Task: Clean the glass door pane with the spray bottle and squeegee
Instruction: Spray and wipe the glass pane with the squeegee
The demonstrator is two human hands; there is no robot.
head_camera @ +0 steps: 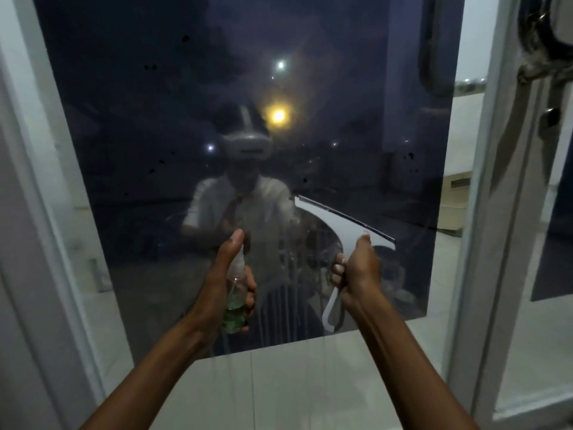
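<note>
The right hand (359, 268) is gripping the squeegee (338, 225), blade slanting down-right against the pane (186, 119); the left hand (223, 280) is gripping the bottle (235, 302).

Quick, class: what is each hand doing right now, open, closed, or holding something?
Left hand: closed round the spray bottle, thumb on its top.
Right hand: closed round the handle of the squeegee.

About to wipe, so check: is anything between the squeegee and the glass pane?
Nothing visible. The right hand holds the squeegee up at the pane; the left hand with the bottle is off to the side.
</note>
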